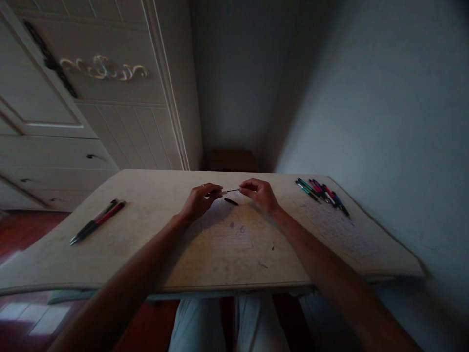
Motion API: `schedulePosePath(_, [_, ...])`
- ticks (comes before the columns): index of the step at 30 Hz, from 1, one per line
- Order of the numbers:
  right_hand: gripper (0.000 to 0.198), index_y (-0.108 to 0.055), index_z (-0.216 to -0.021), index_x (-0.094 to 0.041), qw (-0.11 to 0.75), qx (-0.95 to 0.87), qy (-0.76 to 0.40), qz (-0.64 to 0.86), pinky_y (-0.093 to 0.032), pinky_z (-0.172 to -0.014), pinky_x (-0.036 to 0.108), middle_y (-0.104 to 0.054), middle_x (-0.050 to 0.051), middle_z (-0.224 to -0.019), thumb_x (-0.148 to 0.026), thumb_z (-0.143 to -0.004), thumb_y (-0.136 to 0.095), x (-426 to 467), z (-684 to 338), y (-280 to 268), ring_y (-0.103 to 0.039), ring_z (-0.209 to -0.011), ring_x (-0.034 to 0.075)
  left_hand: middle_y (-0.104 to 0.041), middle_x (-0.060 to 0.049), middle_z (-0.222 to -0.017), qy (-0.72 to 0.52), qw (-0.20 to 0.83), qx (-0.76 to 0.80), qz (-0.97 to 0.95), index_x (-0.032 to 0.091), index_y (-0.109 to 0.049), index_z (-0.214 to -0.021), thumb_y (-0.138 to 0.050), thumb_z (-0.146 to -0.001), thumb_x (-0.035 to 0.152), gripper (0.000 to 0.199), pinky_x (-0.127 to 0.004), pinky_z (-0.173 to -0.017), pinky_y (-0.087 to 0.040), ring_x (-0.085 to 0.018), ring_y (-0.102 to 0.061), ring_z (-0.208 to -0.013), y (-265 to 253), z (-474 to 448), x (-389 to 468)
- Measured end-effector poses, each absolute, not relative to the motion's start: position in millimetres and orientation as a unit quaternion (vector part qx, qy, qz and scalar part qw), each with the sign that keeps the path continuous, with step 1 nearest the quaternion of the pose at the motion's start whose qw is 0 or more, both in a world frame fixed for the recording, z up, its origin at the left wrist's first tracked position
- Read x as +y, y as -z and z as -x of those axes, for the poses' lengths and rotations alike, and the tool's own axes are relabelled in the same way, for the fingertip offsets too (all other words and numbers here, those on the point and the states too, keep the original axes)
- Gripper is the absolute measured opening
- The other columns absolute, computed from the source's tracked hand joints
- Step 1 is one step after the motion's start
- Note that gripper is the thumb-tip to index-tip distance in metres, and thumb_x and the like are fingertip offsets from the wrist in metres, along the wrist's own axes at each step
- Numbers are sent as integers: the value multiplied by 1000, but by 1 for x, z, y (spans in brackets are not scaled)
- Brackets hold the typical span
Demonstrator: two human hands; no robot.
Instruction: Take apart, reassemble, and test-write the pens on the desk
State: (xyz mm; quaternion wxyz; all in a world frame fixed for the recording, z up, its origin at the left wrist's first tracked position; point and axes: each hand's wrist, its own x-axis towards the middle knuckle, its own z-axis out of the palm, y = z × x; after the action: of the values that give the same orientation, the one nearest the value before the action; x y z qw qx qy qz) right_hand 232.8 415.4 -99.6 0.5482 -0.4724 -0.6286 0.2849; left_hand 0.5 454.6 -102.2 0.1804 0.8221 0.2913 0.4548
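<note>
Above the middle of the table, my left hand [200, 199] is closed around a pen barrel [223, 192] whose pale end shows past the fingertips. A thin dark pen refill [233, 190] runs from that end to my right hand [261, 192], which pinches its other end between thumb and fingers. Whether the refill is partly inside the barrel I cannot tell. Just below, a short black pen piece [231, 201] lies near the top of a sheet of paper [230, 237] with lines and small scribbles. My fingers hide most of the barrel.
Two pens [98, 221], one with red on it, lie at the table's left. Several coloured pens [324, 192] lie in a group at the right, above a handwritten sheet [335, 227]. A white cabinet [128, 122] stands at the left, and a wall [384, 122] borders the right.
</note>
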Motion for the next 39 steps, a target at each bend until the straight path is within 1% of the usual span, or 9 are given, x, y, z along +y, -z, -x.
schedulePosePath(6, [24,-74,-82,-19,540,-624,-303,476,-54,-75,34,-73,5,-81,-39,-69,-78,418,-240,99,-68,-75,19,-74,-6,-89,-441,186,291,-828,19,-72,-96,-68,-85,31,17,-27,-69,-52,-17,-67,-76,103,0,457])
schedulePosePath(13, [23,-74,-80,-19,535,-608,-336,482,-54,-75,34,-74,5,-81,-36,-66,-80,416,-235,101,-67,-75,18,-73,-5,-89,-433,162,280,-842,19,-71,-96,-67,-87,27,13,-26,-69,-51,-16,-66,-74,106,0,457])
schedulePosePath(20, [27,-73,-79,-19,556,-580,-345,485,-54,-76,35,-73,5,-81,-38,-62,-82,420,-237,105,-67,-76,19,-73,-5,-89,-434,148,268,-847,18,-70,-95,-67,-87,25,11,-26,-70,-52,-15,-67,-75,105,-1,455])
schedulePosePath(25, [26,-73,-79,-20,563,-564,-369,478,-55,-77,35,-74,4,-81,-35,-61,-84,418,-236,102,-67,-77,18,-73,-5,-89,-447,143,273,-840,18,-70,-98,-68,-86,24,13,-26,-71,-54,-15,-68,-77,104,0,456])
schedulePosePath(30, [30,-73,-78,-19,566,-558,-374,478,-55,-76,34,-74,4,-80,-37,-57,-86,418,-237,101,-67,-75,18,-73,-5,-87,-463,160,278,-826,18,-69,-100,-69,-85,28,18,-26,-71,-54,-15,-68,-77,104,-1,454])
schedulePosePath(35, [32,-73,-79,-19,555,-561,-386,478,-56,-75,34,-74,4,-80,-39,-57,-86,418,-236,103,-67,-75,18,-75,-5,-88,-471,194,295,-808,19,-72,-95,-70,-83,31,17,-28,-72,-55,-17,-68,-76,101,-3,448])
schedulePosePath(39, [34,-73,-79,-19,564,-554,-378,481,-56,-76,35,-73,5,-80,-41,-56,-86,419,-239,103,-67,-75,18,-76,-6,-89,-470,218,307,-798,20,-73,-92,-71,-80,32,17,-29,-73,-56,-18,-69,-77,98,-4,445])
